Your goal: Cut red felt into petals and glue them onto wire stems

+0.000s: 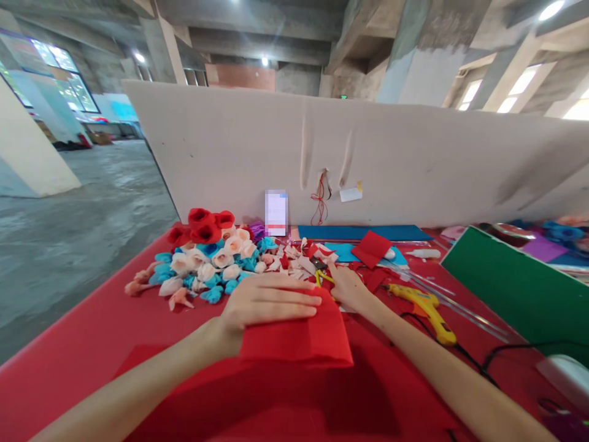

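My left hand (271, 302) lies across a folded piece of red crepe paper (299, 341), its fingers together on top and its thumb hidden. The paper is raised a little, with a shadow on the red surface below. My right hand (352, 287) reaches forward beside the paper, with its index finger stretched out towards a pair of yellow-handled pliers (324, 277). Its other fingers are partly hidden; I see nothing held in it. The pliers lie among pink and red paper scraps (297, 263).
Red, white and blue paper flowers (223, 258) are heaped at the left. A phone (276, 213) leans on the white partition (239, 147). To the right lie a yellow glue gun (427, 310) with a cord, clear sticks (473, 316) and a green board (519, 288).
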Action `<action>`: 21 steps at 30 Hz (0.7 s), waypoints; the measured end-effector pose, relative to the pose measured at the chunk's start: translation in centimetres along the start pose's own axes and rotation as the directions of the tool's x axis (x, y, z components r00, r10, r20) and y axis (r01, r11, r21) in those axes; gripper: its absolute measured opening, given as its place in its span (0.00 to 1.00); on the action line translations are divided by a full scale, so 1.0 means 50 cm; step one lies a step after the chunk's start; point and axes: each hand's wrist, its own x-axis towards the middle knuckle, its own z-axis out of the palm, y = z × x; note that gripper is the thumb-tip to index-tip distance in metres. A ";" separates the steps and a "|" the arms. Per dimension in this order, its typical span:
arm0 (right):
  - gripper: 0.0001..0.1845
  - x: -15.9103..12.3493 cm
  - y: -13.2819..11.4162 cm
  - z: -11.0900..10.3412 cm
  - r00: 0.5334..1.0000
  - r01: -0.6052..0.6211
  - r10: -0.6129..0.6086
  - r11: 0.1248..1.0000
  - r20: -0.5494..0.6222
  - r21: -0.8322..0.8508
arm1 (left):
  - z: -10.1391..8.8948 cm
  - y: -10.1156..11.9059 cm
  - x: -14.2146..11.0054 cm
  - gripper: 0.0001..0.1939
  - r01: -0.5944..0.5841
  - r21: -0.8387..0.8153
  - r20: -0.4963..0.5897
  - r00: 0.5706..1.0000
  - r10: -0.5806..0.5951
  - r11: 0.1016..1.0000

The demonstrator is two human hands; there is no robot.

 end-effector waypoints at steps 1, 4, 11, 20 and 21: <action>0.17 0.004 0.001 0.000 1.000 -0.015 0.016 1.000 -0.011 0.021 | -0.006 -0.010 0.006 0.07 0.030 -0.064 0.086 0.996 -0.024 0.997; 0.17 0.010 0.006 -0.005 0.997 -0.060 0.067 0.991 -0.050 0.122 | -0.009 -0.044 0.016 0.03 0.229 -0.226 -0.041 0.969 -0.244 0.947; 0.17 0.003 0.017 -0.041 0.992 -0.085 0.119 0.843 -0.029 0.531 | 0.010 -0.042 0.028 0.19 0.247 -0.684 -0.243 0.810 -0.533 0.686; 0.15 -0.032 0.000 -0.056 0.992 -0.117 -0.021 0.264 0.127 0.957 | -0.006 -0.013 0.051 0.11 0.214 -0.817 -0.255 0.699 -0.669 0.535; 0.14 -0.036 -0.002 -0.061 0.991 -0.120 -0.038 0.201 0.131 0.972 | -0.006 -0.013 0.052 0.10 0.197 -0.812 -0.272 0.705 -0.655 0.550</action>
